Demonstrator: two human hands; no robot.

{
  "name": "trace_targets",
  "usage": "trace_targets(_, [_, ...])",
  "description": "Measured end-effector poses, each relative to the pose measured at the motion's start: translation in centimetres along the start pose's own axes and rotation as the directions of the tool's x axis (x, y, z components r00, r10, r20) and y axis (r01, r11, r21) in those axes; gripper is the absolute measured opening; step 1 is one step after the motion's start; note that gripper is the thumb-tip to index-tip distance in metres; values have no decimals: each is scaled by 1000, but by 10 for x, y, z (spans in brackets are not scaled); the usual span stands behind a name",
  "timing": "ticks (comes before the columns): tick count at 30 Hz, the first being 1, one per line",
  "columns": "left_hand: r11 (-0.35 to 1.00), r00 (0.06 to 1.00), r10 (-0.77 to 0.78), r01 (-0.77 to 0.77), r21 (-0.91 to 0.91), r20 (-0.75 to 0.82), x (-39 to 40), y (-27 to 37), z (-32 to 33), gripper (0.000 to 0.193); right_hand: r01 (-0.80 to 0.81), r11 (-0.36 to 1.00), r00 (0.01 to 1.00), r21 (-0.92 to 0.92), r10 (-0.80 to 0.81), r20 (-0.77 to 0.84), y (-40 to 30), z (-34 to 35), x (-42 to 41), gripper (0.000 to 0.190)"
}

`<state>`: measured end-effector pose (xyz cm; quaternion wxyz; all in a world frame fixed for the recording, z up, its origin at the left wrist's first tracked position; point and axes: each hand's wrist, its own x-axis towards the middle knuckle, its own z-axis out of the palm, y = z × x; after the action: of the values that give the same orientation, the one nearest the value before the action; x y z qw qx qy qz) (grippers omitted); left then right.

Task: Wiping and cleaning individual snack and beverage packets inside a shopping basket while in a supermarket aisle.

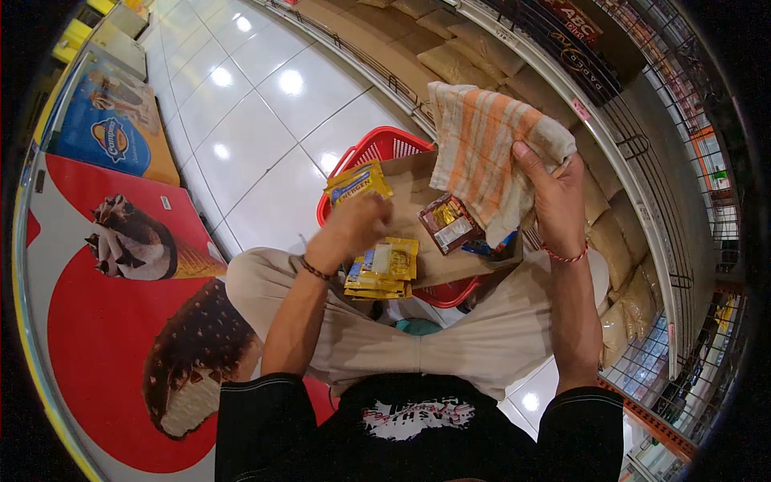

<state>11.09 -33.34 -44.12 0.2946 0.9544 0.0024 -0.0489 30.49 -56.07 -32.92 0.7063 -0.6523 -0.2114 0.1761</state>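
Observation:
My right hand (557, 199) grips a checked orange-and-white cloth (482, 144), which hangs over the right part of a flattened cardboard sheet (430, 259). The cardboard lies on a red plastic basket (391, 140). Blurred, my left hand (355, 226) is over the cardboard's left side, between two groups of yellow Energen sachets; whether it holds anything is unclear. One group (361, 181) lies beyond the hand, the other stack (382, 271) nearer my lap. A brown packet (449, 223) lies beside the cloth, and a blue packet (482, 244) is partly hidden under the cloth's lower edge.
Chest freezers with ice-cream pictures (132, 313) stand along the left. On the right, metal shelving (650, 241) holds clear bags of brownish goods (614, 247), with a wire rail along its lower edge. White floor tiles (259, 108) stretch ahead. My crossed legs flank the basket.

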Motion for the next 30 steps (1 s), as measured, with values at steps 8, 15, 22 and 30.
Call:
trace_targets(8, [933, 958, -127, 27, 358, 258, 5, 38, 75, 75, 40, 999, 997, -19, -38, 64, 0, 4, -2, 26])
trace_targets(15, [971, 892, -186, 101, 219, 412, 20, 26, 72, 36, 24, 999, 999, 25, -25, 45, 2, 3, -3, 26])
trace_targets(22, [506, 875, -466, 143, -851, -131, 33, 34, -2, 38, 302, 950, 941, -78, -284, 184, 1, 14, -9, 28])
trace_targets(30, [-198, 853, -406, -434, -879, -329, 36, 77, -11, 43, 486, 825, 744, -289, -216, 632, 47, 70, -60, 77])
